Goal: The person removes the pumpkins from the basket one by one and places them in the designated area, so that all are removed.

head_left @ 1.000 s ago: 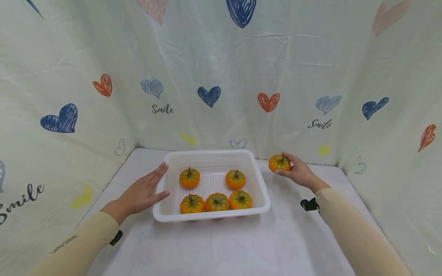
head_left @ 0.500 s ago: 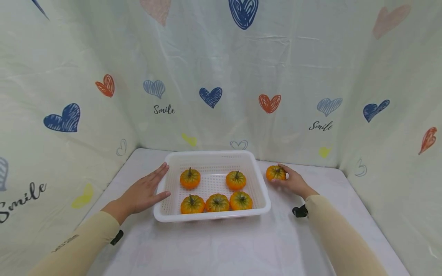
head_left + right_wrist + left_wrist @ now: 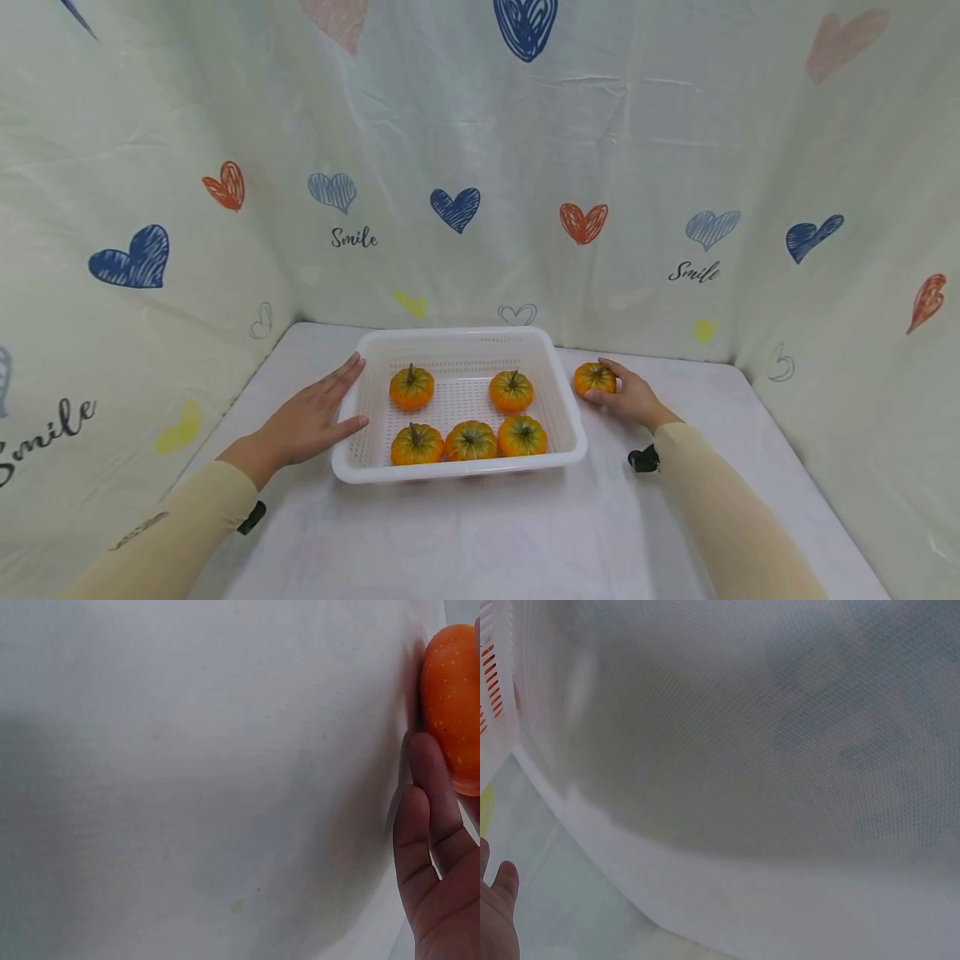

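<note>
In the head view my right hand [image 3: 636,400] holds a small orange pumpkin [image 3: 591,380] between thumb and fingers, just right of a white plastic basket [image 3: 352,472]. The right wrist view has this pumpkin [image 3: 450,705] low against the white tabletop, with two fingertips [image 3: 427,757] by its side. My left hand [image 3: 306,423] lies along the basket's left side, fingers straight and thumb spread at the rim. Inside the basket sit several similar pumpkins: a row of three along the front, one pumpkin [image 3: 412,388] back left and another pumpkin [image 3: 512,392] back right.
A white cloth covers the table [image 3: 480,542]. Pale curtains [image 3: 630,150] printed with hearts enclose the back and both sides, close to the table's edges. The basket's slotted wall [image 3: 496,690] shows at the left wrist view's edge.
My right hand has brought the pumpkin down and leftward, closer to the basket's right side. The left hand, the basket and the pumpkins in it have stayed where they were.
</note>
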Motion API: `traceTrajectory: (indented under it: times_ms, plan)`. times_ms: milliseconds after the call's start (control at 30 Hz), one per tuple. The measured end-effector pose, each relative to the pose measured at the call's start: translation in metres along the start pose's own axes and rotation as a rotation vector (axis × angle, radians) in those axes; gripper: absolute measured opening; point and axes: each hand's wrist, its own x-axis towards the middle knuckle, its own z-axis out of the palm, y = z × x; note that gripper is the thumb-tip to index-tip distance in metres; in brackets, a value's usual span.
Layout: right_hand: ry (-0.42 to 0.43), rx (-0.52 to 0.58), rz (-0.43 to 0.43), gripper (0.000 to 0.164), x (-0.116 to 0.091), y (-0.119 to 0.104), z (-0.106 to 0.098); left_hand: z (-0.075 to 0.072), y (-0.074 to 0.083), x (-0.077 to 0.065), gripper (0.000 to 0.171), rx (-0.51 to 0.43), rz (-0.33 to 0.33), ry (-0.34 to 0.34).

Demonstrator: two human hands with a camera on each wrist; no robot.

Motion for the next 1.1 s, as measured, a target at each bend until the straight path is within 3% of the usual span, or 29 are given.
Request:
traceTrajectory:
  times_ms: [500,833,1100]
  plan:
    - [0.005,0.013,0.014,0.093,-0.0013,0.0027,0.0027,-0.0018,0.001,-0.0007,0.091,0.002,0.005,-0.004]
    - [0.0,0.01,0.028,0.094,-0.0002,0.0017,0.0017,-0.0008,0.0008,-0.0007,0.091,-0.004,0.02,0.032]
    - [-0.004,0.0,0.017,0.096,0.0002,0.0023,0.0014,-0.0009,-0.0001,-0.0002,0.092,-0.001,0.0,-0.007]
